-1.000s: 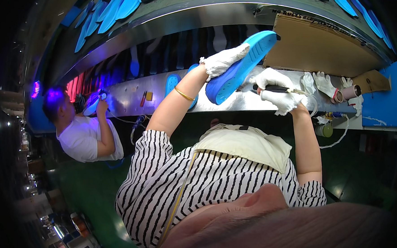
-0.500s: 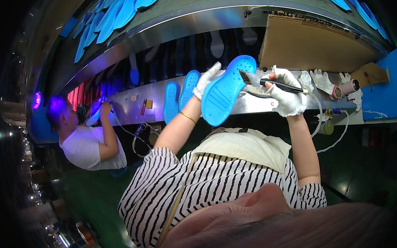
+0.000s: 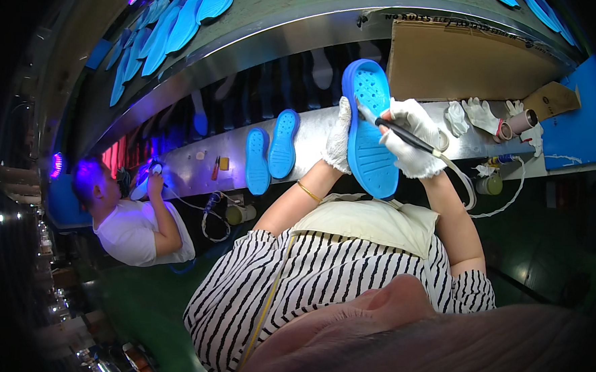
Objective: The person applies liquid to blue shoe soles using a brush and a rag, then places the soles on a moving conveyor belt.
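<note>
My left hand (image 3: 339,138), in a white glove, grips the left edge of a blue shoe sole (image 3: 372,159). The sole is tilted up in front of me, its heel end with round holes pointing away and its ribbed part toward me. In my gloved right hand (image 3: 414,148) is a black-handled brush (image 3: 412,138) with a pale hose at its rear end. Its tip lies at the inside of the sole's left rim, near the middle; the bristles are partly blurred. Two more blue soles (image 3: 283,145) lie on the metal bench to my left.
Beyond the metal bench (image 3: 308,143) a conveyor (image 3: 266,23) carries several blue soles (image 3: 185,28). A cardboard sheet (image 3: 473,64) leans behind the bench. White gloves (image 3: 480,115) and a roll (image 3: 522,121) lie at right. A co-worker (image 3: 141,225) works at far left.
The sole has swung more upright and shifted right with my left hand. My right hand has moved slightly left, bringing the brush to the sole's left inner rim.
</note>
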